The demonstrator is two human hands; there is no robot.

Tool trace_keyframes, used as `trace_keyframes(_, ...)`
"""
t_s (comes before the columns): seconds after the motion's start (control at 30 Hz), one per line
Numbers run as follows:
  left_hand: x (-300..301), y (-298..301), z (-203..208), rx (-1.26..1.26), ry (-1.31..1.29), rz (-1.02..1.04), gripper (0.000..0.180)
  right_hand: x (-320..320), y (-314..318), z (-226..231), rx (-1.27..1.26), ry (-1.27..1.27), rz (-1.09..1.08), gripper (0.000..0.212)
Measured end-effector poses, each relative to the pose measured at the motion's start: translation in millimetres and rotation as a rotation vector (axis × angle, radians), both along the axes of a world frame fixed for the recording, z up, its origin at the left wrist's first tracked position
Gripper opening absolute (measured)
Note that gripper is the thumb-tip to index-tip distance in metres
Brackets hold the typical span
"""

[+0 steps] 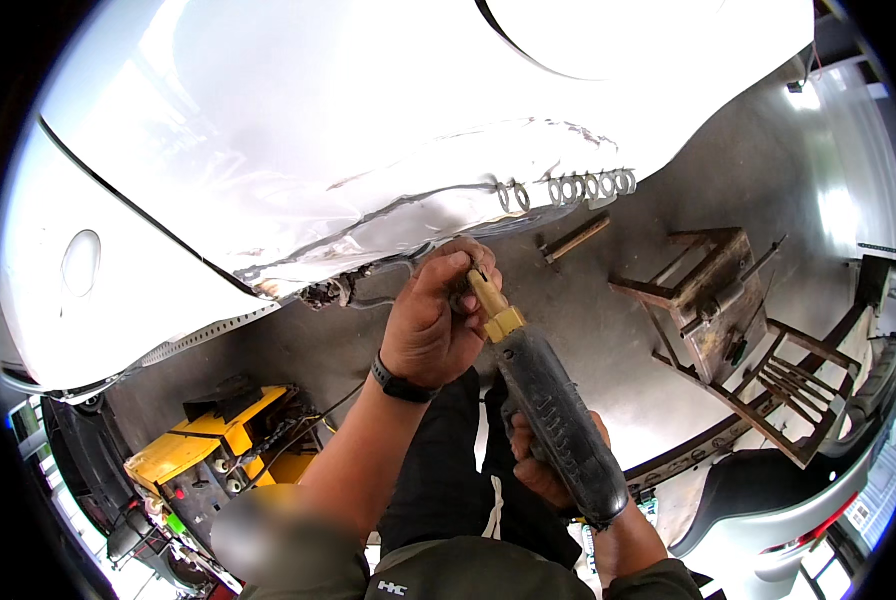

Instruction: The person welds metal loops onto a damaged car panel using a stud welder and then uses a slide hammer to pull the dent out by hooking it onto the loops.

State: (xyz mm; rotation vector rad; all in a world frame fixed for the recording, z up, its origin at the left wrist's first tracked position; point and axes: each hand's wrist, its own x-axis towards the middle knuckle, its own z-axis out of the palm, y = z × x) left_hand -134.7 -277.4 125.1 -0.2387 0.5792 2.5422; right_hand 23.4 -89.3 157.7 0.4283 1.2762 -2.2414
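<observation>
My right hand grips the handle of a black spot-welding gun with a brass nozzle, tilted with its tip pointing up and away from me. At that tip, my left hand is closed in a pinch. What its fingers hold is too small and covered to make out. Just beyond the hands is the dented lower edge of a white car body panel, with scraped paint and bare metal. Several metal pull rings stand in a row along that edge, right of my hands.
A hammer lies on the grey floor. To the right stand a worn wooden stool with tools on it and a slatted wooden frame. A yellow machine with cables sits at left. A loose bumper lies at lower right.
</observation>
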Motion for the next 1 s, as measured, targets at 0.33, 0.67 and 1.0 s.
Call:
trace_keyframes(0.33, -11, 6, 15, -0.201, -0.206, 0.079, 0.021, -32, -19, 12, 0.268, 0.087, 0.017, 0.032)
trace_keyframes(0.67, -19, 11, 19, -0.393, -0.189, 0.110, 0.029, -52, -30, 25, 0.490, 0.317, 0.000, 0.041)
trace_keyframes(1.0, -28, 9, 38, -0.370, -0.196, 0.062, 0.027, -56, -33, 23, 0.667, 0.393, -0.011, 0.044)
